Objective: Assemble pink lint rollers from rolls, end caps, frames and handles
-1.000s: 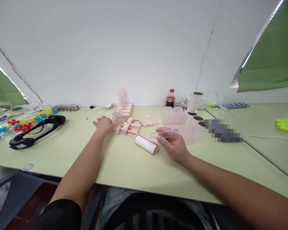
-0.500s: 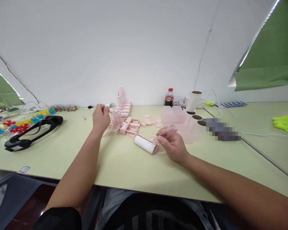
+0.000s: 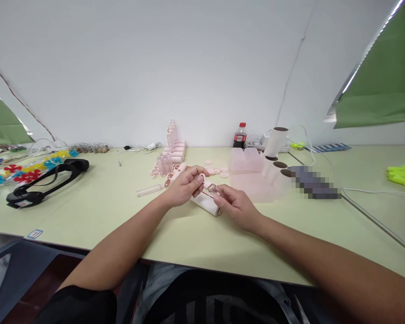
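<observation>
My left hand [image 3: 186,186] pinches a small pale pink cap [image 3: 203,177] over the middle of the table. Close to its right, my right hand [image 3: 236,204] is closed on a clear small bottle [image 3: 214,190], whose neck points toward the cap. Below both hands lies a white and pink cylinder [image 3: 207,204], partly covered by them. Behind my left hand are pink open cases [image 3: 178,168], mostly hidden, and a group of clear bottles [image 3: 164,163]. One clear tube [image 3: 150,191] lies to the left of that hand. Pink discs [image 3: 217,171] are scattered behind the hands.
Translucent pink boxes [image 3: 246,162], white rolls [image 3: 276,143] and a cola bottle [image 3: 240,136] stand at the back right. A pixelated dark object [image 3: 315,182] lies further right, near cables. At left are a black headset strap [image 3: 50,184] and coloured flower pieces [image 3: 27,175].
My left hand has moved right and toward me from the bottles, bringing a pink cap to the bottle in my right hand. The clear tube at left now shows.
</observation>
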Motion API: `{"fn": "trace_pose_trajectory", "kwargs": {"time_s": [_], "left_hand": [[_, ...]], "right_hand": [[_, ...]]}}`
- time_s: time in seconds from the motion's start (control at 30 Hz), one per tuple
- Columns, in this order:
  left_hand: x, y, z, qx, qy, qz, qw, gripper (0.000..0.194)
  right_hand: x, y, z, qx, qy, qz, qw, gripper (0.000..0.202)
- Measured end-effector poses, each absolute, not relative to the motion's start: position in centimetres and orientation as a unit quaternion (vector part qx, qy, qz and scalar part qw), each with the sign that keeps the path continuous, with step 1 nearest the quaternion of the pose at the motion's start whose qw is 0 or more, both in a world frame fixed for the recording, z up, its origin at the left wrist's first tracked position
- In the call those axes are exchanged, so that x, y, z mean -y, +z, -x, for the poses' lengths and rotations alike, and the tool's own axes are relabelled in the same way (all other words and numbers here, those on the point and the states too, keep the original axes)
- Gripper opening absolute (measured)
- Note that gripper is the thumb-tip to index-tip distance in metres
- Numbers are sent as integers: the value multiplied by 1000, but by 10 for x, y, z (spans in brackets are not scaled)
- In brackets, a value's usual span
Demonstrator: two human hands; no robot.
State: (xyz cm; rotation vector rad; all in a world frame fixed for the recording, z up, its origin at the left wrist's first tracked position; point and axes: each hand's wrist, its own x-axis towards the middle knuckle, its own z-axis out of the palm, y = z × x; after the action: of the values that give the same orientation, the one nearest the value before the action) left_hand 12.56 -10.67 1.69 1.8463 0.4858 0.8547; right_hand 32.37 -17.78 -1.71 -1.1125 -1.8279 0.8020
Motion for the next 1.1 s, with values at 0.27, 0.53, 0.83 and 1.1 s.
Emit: {"fn": "trace_pose_trajectory", "kwargs": {"time_s": [0.27,0.53,0.83,1.1], "left_hand": [[106,22,-117,-232,225,-846,423,35],[103,31,-109,-263,89,-906,320,46],[103,29,-112,-246,69,-908,333,47],[99,18,-116,-259,111,-879,384,49]], "right_hand": [[178,-15,-326,745,262,487,373,27],[177,-14,-329,785,212,477,334,26],[180,-13,-330,806,183,464,319,25],[178,-15,-332,802,144,482,322,29]]}}
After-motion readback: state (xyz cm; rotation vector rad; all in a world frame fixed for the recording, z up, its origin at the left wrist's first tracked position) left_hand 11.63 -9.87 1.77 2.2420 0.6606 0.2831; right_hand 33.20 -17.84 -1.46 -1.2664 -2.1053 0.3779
